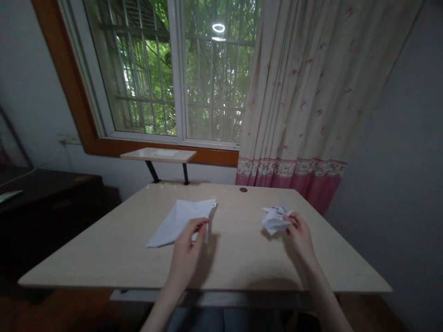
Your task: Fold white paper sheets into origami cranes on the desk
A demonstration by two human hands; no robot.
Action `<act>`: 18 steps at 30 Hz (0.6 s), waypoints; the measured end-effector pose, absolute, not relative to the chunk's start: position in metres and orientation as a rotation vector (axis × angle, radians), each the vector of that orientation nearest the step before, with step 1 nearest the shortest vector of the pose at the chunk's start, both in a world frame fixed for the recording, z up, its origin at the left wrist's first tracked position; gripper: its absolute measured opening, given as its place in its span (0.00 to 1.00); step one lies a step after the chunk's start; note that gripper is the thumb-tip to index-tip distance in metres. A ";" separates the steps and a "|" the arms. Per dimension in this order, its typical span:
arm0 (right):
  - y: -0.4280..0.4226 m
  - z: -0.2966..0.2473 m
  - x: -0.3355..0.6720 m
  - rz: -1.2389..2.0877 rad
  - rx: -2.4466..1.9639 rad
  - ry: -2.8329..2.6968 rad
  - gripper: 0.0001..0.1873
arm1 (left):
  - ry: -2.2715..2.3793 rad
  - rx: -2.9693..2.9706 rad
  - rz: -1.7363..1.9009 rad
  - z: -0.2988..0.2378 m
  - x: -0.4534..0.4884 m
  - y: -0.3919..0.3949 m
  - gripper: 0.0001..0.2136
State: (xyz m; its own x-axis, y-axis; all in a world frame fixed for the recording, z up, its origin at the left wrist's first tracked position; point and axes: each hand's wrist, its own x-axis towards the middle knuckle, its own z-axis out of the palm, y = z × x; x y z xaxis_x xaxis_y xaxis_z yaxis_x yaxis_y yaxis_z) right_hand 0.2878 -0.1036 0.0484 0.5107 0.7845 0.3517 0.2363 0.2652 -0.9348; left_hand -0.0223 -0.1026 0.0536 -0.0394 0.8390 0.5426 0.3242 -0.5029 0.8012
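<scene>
At a desk (114,263), hands (190,237) (299,230) pinching broad white sheet (185,214) left, crumpled white bundle (274,221) right

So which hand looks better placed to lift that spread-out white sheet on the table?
Probably the left hand: it appears to pinch the right edge of the white sheet. The right hand is farther off to the right, holding crumpled white paper.

White sheet (182,216) partly behind left hand (190,237).

Creased white sheet (185,216), crumpled white wad (274,222)
</scene>
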 end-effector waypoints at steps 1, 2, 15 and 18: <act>-0.116 0.047 0.272 0.553 -1.251 -1.056 0.21 | 1.077 1.687 1.429 0.052 -0.005 -0.116 0.14; -0.127 0.045 0.256 0.629 -1.221 -1.087 0.21 | 0.957 1.592 1.300 0.049 0.009 -0.127 0.15; -0.190 0.025 0.186 1.064 -1.055 -1.113 0.24 | 0.607 1.527 1.206 0.030 0.028 -0.179 0.14; -0.194 0.021 0.186 1.076 -1.066 -1.140 0.23 | 0.620 1.545 1.212 0.024 0.029 -0.179 0.12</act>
